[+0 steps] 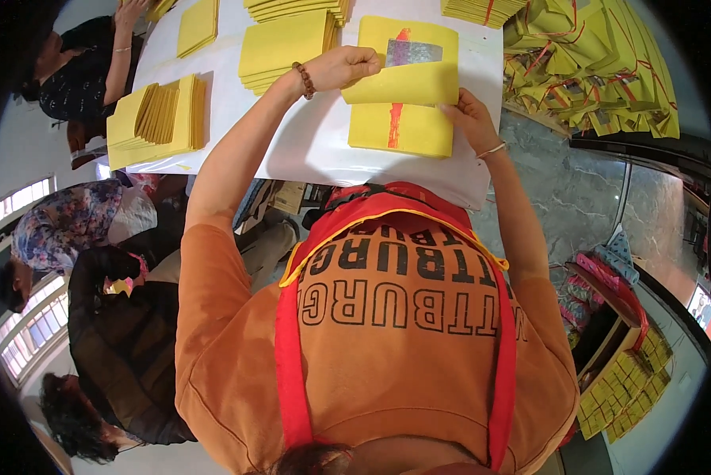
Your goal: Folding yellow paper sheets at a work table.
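A yellow paper sheet (407, 83) lies on the white table in front of me, its near part raised as a flap. Beyond the flap a silver patch (415, 52) and a red smear show on the paper. My left hand (347, 67), a beaded bracelet at its wrist, pinches the flap's left end. At the right end my right hand (472, 117) grips the paper between thumb and fingers. Just below lies a yellow paper stack (423, 131) with a red stripe, close to the table's near edge.
Yellow paper stacks (288, 47) stand left of the sheet, with a fanned pile (157, 119) farther left. A large heap of yellow paper bundles (593, 63) sits at the right, beyond the table (308, 150). Several other people are on the left side, one person's arm (121, 59) near the table.
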Demonstrator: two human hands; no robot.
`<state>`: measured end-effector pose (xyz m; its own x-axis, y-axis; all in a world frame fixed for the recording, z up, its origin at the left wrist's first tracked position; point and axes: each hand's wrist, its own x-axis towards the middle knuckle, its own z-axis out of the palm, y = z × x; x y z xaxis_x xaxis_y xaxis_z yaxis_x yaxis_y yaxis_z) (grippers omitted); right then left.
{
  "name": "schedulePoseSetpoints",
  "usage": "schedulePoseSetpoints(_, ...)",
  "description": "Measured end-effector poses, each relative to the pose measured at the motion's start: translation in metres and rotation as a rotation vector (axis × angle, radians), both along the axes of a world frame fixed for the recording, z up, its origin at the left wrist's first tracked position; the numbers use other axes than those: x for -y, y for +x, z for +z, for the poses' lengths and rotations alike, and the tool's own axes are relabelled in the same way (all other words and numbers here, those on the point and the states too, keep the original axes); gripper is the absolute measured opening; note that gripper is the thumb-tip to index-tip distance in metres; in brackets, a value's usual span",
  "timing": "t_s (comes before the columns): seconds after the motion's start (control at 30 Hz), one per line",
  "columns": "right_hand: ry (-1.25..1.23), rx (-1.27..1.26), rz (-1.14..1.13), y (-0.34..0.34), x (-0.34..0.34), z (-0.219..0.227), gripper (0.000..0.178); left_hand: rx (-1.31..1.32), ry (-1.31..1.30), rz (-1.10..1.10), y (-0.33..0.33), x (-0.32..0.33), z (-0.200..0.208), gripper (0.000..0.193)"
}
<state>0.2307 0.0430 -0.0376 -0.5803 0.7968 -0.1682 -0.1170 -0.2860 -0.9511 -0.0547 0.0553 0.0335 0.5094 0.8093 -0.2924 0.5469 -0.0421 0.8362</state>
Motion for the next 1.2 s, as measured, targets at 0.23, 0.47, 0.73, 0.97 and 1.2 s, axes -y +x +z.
schedulePoseSetpoints(0.23, 0.003, -0.116, -0.209, -0.007, 0.004, -0.001, 0.029, 0.479, 0.001, 0.103, -0.008, 0.021, 0.008, 0.034)
schedulePoseSetpoints(0.47, 0.013, -0.070, -0.097, 0.001, 0.001, -0.022, 0.030, -0.191, 0.791, -0.005, 0.002, 0.046, -0.047, 0.060)
schedulePoseSetpoints(0.73, 1.241, 0.653, -0.261, -0.007, 0.009, 0.010, 0.035, -0.369, 1.062, -0.012, 0.007, 0.060, -0.039, 0.053)
schedulePoseSetpoints(0.97, 1.410, 0.630, 0.049, 0.003, 0.031, 0.023, 0.030, -0.418, 1.113, -0.101, 0.014, 0.102, -0.033, 0.043)
schedulePoseSetpoints(1.2, 1.251, 0.625, 0.084, -0.003, 0.039, 0.027, 0.023, -0.258, 0.857, -0.032, 0.017, 0.106, -0.042, 0.036)
